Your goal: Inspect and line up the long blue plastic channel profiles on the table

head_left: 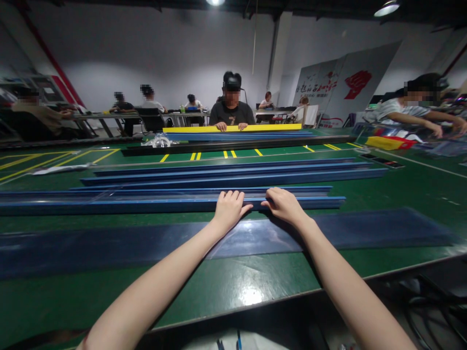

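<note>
My left hand (229, 210) and my right hand (285, 204) are side by side on a long blue plastic channel strip (160, 205). Fingers of both hands curl over its far side, and each thumb lies along the near edge, the two thumbs pointing at each other. The strip has raised blue edges and a glossy, see-through middle; its left end runs out of view. Between it and me lies a flat, clear bluish plastic sheet (379, 228), partly covered by my forearms.
More blue strips (233, 172) lie beyond my hands on the green table (251, 277). Across it, a co-worker (231, 109) has both hands on a yellow strip (270, 128). A black bar (262, 144), a phone (389, 163) and another person (408, 107) are farther off.
</note>
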A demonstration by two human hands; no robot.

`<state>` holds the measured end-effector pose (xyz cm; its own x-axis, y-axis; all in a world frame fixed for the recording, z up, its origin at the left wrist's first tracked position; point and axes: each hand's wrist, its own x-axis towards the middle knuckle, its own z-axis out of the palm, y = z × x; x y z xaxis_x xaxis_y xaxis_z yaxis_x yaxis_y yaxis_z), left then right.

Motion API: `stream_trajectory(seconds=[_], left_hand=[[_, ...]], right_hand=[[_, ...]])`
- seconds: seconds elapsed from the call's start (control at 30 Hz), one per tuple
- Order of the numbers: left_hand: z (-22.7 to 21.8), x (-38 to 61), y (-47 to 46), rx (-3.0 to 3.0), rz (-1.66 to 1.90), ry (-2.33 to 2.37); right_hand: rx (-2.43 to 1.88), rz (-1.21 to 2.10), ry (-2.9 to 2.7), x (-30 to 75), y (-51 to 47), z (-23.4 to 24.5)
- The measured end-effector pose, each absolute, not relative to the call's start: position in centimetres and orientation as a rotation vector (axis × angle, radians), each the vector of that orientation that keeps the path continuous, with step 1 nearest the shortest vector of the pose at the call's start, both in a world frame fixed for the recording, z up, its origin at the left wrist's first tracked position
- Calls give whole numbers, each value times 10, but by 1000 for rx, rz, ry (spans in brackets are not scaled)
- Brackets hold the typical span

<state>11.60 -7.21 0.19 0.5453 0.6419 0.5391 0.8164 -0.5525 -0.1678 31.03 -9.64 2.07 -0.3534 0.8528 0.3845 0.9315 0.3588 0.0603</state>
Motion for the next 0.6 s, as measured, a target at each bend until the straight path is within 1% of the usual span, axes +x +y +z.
stream_trajectory(seconds=[0.27, 0.5, 0.6], left_hand=[[1, 115, -71, -2393, -616, -1160], [1, 115, -70, -2453, -681, -979], [1, 115, -71, -2429, -700, -1010]], right_hand=[[-1648, -394, -2328, 310, -97, 25], [-1748, -421, -2278, 322, -103, 29], [-1783, -442, -2244, 332, -104, 28]])
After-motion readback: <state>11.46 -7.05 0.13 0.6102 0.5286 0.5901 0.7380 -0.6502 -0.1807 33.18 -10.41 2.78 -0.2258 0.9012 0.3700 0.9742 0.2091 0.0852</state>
